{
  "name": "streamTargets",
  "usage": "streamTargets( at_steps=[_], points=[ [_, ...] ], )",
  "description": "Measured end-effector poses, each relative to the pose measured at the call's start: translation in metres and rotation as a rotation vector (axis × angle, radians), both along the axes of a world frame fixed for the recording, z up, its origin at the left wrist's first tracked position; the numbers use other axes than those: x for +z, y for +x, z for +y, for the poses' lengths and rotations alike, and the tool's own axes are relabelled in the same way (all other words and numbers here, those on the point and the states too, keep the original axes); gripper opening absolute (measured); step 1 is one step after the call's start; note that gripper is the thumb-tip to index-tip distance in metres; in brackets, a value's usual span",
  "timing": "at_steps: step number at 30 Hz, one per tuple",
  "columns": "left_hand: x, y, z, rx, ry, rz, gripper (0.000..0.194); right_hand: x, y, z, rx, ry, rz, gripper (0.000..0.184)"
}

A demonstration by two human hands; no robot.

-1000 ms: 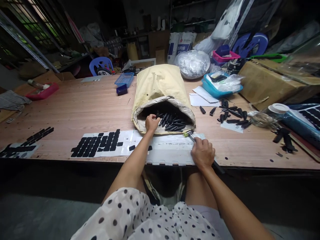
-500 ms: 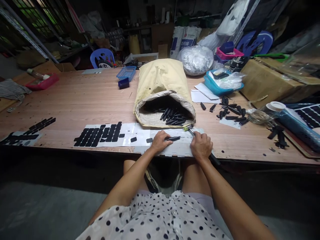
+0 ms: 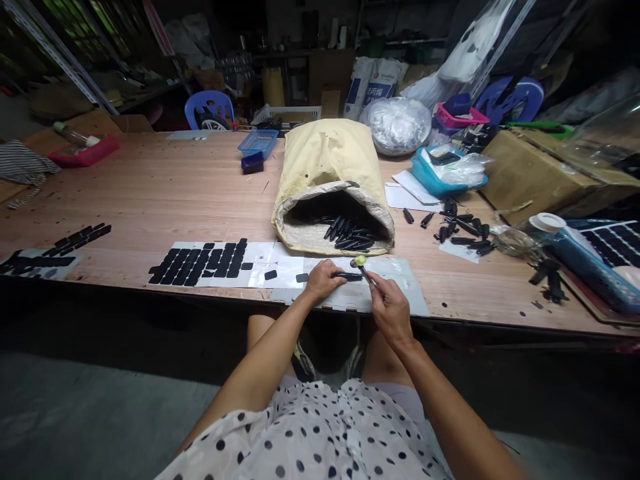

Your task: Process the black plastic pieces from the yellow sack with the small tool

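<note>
Head view
Left hand: the left hand (image 3: 323, 280) lies on a white backing sheet (image 3: 400, 283) at the near edge of the wooden table (image 3: 150, 200), fingers closed around a slim black plastic piece (image 3: 346, 275).
Right hand: the right hand (image 3: 389, 308) pinches a thin metal tool with a yellow-green tip (image 3: 361, 265), the tip just above the piece.
Behind: an open tan sack (image 3: 325, 167) of black pieces.

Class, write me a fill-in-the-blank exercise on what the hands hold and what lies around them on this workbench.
1. The left hand holds a slim ____ part.
2. The right hand holds a tool with a ____ tip.
3. The open sack lies on its ____.
4. The black pads sit on a ____ sheet.

Missing words: black; yellow-green; side; white
</note>
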State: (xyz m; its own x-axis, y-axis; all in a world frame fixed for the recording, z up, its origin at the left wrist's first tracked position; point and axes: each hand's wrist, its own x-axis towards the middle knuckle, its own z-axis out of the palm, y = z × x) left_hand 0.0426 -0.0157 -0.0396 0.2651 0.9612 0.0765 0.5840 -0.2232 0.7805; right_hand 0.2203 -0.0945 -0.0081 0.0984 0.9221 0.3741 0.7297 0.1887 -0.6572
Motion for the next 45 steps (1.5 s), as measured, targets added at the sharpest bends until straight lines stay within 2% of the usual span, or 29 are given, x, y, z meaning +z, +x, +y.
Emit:
streamTargets(
  at_steps=[3, 7, 14, 20, 24, 27, 31, 37, 40, 42, 45],
  points=[
    [0.001, 0.002, 0.001, -0.002, -0.001, 0.012, 0.018, -0.003, -0.011, -0.007, 0.004, 0.015, 0.008, 0.04],
    [0.002, 0.003, 0.001, 0.017, -0.006, 0.029, 0.015, -0.012, -0.016, -0.012, -0.022, -0.074, -0.082, 0.04],
    [0.001, 0.004, 0.001, 0.04, -0.003, 0.004, 0.016, -0.015, -0.005, -0.012, -0.073, 0.001, -0.09, 0.041],
    [0.0, 0.003, 0.001, 0.035, 0.009, 0.013, 0.015, -0.02, 0.0, -0.012, -0.062, -0.03, -0.065, 0.039],
    [0.005, 0.002, 0.0, 0.024, 0.007, 0.016, 0.015, -0.013, 0.015, 0.004, -0.18, 0.028, -0.066, 0.039],
    [0.008, 0.002, -0.003, 0.033, 0.005, 0.017, 0.017, -0.009, 0.034, 0.025, -0.315, -0.034, -0.12, 0.038],
    [0.007, 0.001, -0.006, 0.026, 0.015, 0.014, 0.018, -0.017, 0.052, 0.049, -0.384, -0.131, -0.234, 0.033],
    [0.009, -0.001, 0.001, 0.0, 0.045, 0.036, 0.01, -0.028, 0.047, 0.056, -0.446, -0.072, -0.416, 0.029],
    [0.014, -0.004, -0.016, -0.044, 0.109, 0.014, 0.012, -0.025, 0.04, 0.055, -0.454, -0.101, -0.482, 0.03],
    [0.013, -0.007, -0.044, -0.137, 0.149, -0.013, 0.017, -0.023, 0.038, 0.055, -0.444, -0.128, -0.501, 0.03],
    [-0.004, -0.014, -0.098, -0.354, 0.071, 0.006, 0.023, -0.022, 0.036, 0.055, -0.441, -0.148, -0.516, 0.031]
  ],
)
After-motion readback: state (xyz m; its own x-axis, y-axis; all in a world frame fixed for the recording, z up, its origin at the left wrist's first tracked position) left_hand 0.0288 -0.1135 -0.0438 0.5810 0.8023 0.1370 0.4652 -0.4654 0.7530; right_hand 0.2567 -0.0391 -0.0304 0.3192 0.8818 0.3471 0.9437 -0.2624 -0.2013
